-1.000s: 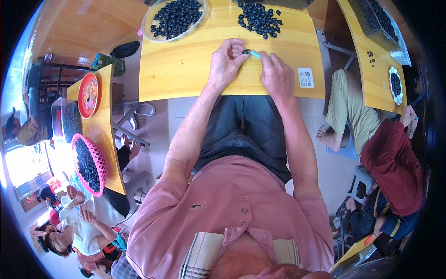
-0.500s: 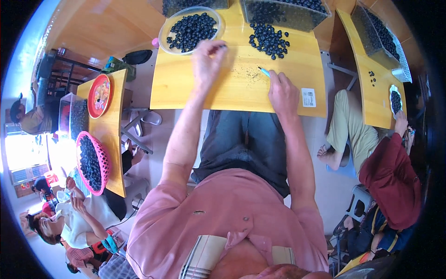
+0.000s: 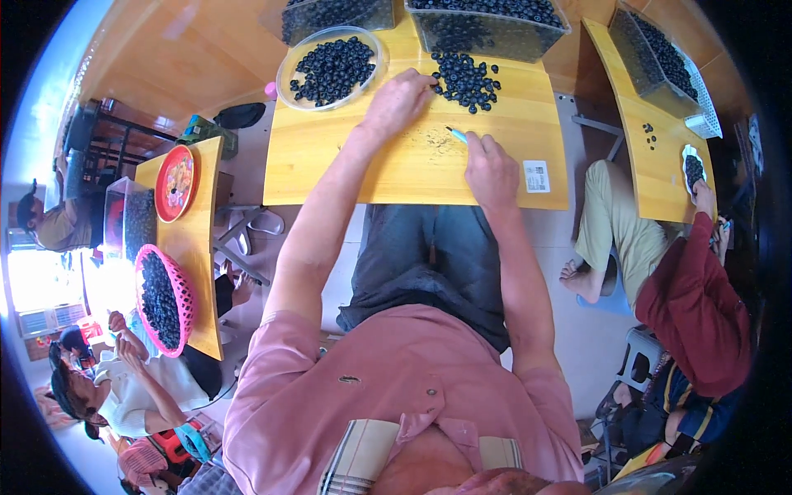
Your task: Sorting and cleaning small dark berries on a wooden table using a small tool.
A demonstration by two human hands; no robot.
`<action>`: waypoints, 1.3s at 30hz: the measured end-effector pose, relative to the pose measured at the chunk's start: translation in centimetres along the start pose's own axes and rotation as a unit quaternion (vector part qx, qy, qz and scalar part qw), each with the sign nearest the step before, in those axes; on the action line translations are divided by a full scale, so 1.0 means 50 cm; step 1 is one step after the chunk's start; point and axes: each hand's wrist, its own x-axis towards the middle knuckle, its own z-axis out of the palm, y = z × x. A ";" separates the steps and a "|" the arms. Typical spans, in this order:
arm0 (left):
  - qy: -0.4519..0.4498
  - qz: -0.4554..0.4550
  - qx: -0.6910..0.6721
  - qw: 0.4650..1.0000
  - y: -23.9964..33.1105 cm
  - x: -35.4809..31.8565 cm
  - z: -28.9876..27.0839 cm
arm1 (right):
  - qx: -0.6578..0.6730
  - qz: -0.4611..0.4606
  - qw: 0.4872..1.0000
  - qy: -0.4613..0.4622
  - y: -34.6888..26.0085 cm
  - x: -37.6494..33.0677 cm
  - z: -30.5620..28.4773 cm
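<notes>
My left hand [image 3: 399, 102] reaches over the wooden table, its fingers drawn together. The fingertips touch the left edge of a loose pile of small black round pieces [image 3: 468, 81]. What sits between them, if anything, is hidden. In my right hand [image 3: 493, 172] is a slim pen-like tool [image 3: 457, 134] with a light-blue handle and a dark tip, pointing up and left above the tabletop. Dark crumbs [image 3: 437, 140] lie scattered just beside that tip. Left of the pile stands a round clear plastic bowl [image 3: 285, 82] partly filled with the same black pieces.
Two clear bins [image 3: 495, 41] of black pieces stand along the far edge. A white label [image 3: 536, 176] lies at the table's right. On the left table are a pink basket [image 3: 188, 309] and a red tray [image 3: 192, 173]. People sit at both side tables; a person's hand [image 3: 704, 198] holds a small white dish.
My left hand has moved right, from beside the bowl to the pile's edge. My right hand stays near the crumbs with the tool. The whole view has shifted slightly.
</notes>
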 end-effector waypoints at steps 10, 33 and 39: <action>-0.061 -0.091 0.052 0.993 0.004 0.002 0.035 | 0.027 -0.002 0.999 0.018 0.001 0.000 0.005; 0.137 -0.289 -0.382 0.867 0.117 -0.136 0.078 | 0.025 -0.006 1.000 -0.004 -0.005 0.005 -0.003; 0.103 -0.262 -0.353 0.892 0.123 -0.132 0.076 | 0.012 0.004 1.000 0.000 -0.003 0.000 -0.002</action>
